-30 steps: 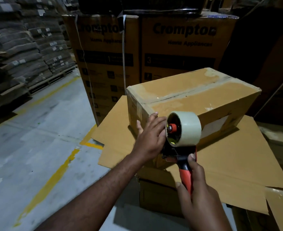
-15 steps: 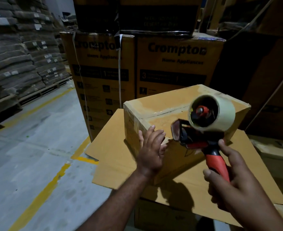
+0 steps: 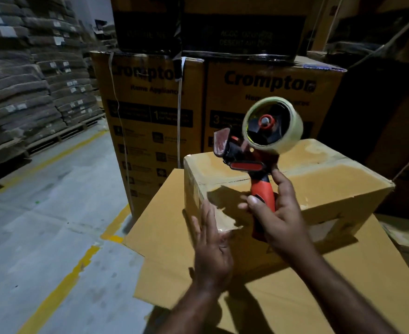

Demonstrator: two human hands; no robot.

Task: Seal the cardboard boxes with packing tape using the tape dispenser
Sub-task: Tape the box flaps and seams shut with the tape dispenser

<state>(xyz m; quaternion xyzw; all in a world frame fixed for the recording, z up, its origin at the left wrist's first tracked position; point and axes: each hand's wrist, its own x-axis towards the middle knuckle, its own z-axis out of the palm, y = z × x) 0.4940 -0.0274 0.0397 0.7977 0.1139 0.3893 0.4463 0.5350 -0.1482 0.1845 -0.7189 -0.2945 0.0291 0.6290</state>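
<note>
Plain cardboard box [image 3: 319, 189] sits on a flat cardboard sheet [image 3: 164, 225], torn patch on its near face. Left hand [image 3: 213, 247] flat at that face, fingers straight. Right hand [image 3: 280, 220] grips the red handle of the tape dispenser [image 3: 258, 150], held upright before the box; Crompton cartons [image 3: 150, 116] stand behind.

Head-worn wide-angle view, forward and downward, close

Tape dispenser [image 3: 246, 166]: red-orange handle, black frame, red hub.
Tape roll [image 3: 292, 131]: pale cream, slightly glossy.
Cardboard box [image 3: 331, 189]: tan, with paler scuffed patches.
Cardboard sheet [image 3: 164, 227]: plain tan.
Printed cartons [image 3: 150, 121]: yellow-brown, black lettering and panels.
Floor [image 3: 42, 225]: grey, yellow lines.
Sacks [image 3: 17, 88]: grey-brown, white labels.
</note>
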